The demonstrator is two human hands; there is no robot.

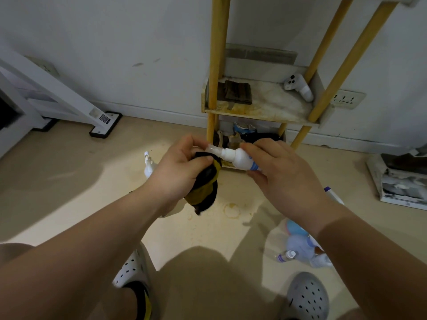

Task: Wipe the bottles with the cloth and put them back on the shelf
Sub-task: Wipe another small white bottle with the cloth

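Left hand (178,172) tight round black-and-yellow cloth (204,191), right hand (284,173) tight round sideways white blue-banded bottle (240,159).

The bottle (240,159) in the right fingers (256,147) is white with a blue band. The cloth (205,183) under the left fingers (184,144) is black and yellow. Beyond them, the shelf (265,109) has yellow posts.
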